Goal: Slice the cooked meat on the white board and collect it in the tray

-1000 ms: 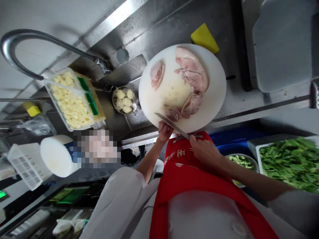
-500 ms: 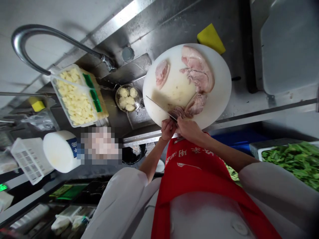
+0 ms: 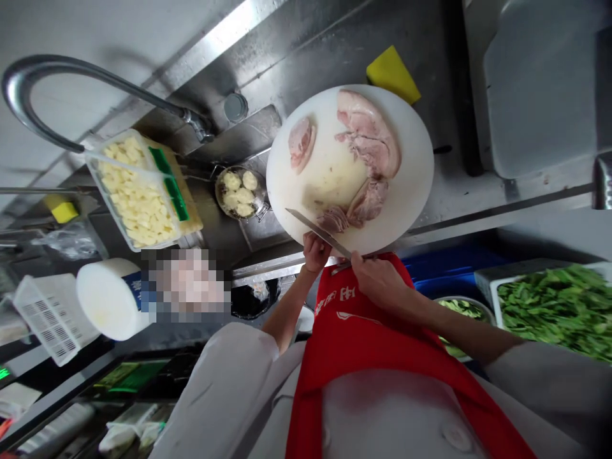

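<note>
My right hand (image 3: 377, 277) is closed round the handle of a long knife (image 3: 318, 231), whose blade slants up and left over the near edge of a round white cutting board (image 3: 415, 172). My left hand (image 3: 316, 252) is at the board's near rim, just below the blade, fingers curled in; what they hold, if anything, is hidden. Thin meat slices (image 3: 333, 220) lie right above the blade. They sit beside a chunk of meat (image 3: 370, 201). A large pale piece (image 3: 370, 131) rests on the board's upper right, a smaller one (image 3: 302, 145) on its upper left.
Left of the board are a wire strainer (image 3: 241, 193) with several pale lumps and a clear tub (image 3: 136, 191) of pale chunks, under a curved faucet (image 3: 95, 62). A yellow sponge (image 3: 394, 74) touches the board's far edge. Leafy greens (image 3: 557, 306) fill a crate at right.
My right hand has drawn back to the right with the knife, baring more of the blade. The slices now show apart from the blade. The whole view has shifted slightly.
</note>
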A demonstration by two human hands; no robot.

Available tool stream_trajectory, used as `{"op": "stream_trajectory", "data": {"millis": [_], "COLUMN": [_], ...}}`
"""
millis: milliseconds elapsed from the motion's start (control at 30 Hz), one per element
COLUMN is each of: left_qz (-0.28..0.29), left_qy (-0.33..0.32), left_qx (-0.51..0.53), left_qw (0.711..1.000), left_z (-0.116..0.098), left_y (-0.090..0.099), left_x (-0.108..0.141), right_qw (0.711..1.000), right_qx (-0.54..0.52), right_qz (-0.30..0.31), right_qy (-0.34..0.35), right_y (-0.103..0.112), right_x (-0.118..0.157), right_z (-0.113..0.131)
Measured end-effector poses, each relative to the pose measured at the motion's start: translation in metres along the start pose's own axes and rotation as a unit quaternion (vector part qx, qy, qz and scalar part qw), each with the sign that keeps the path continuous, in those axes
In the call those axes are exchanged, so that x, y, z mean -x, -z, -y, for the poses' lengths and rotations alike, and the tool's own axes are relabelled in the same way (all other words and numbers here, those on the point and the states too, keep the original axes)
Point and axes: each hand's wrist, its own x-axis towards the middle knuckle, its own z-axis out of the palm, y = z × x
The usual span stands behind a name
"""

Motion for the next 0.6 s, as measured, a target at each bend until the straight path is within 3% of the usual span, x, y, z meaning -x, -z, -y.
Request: {"op": "stream_trajectory", "data": {"millis": [233, 333, 467, 533, 600], "left_qz": [-0.009, -0.005, -0.027, -0.027, -0.021], "left_qy": [0.003, 0.019, 0.005, -0.002, 0.002], "left_qx": [-0.001, 0.009, 0.019, 0.027, 0.020], "left_qw": [1.000, 1.000, 0.999, 0.999, 1.000], "left_z": [-0.002, -0.002, -0.004, -0.005, -0.004], "left_y": [-0.001, -0.001, 0.000, 0.000, 0.000], "left_x": [-0.001, -0.002, -0.005, -0.006, -0.005], "right_qw": [0.998, 1.000, 0.999, 0.998, 0.998], "right_qx": [-0.027, -0.016, -0.012, -0.006, 0.005], "right_qz": [0.056, -0.014, -0.049, -0.064, -0.063], "right_qy": [-0.030, -0.008, 0.015, 0.017, 0.015], "right_y": [-0.016, -0.008, 0.015, 0.020, 0.018], "right_x": [0.024, -0.013, -0.070, -0.070, -0.053], "right_z": [-0.012, 0.000, 0.010, 0.006, 0.000]}}
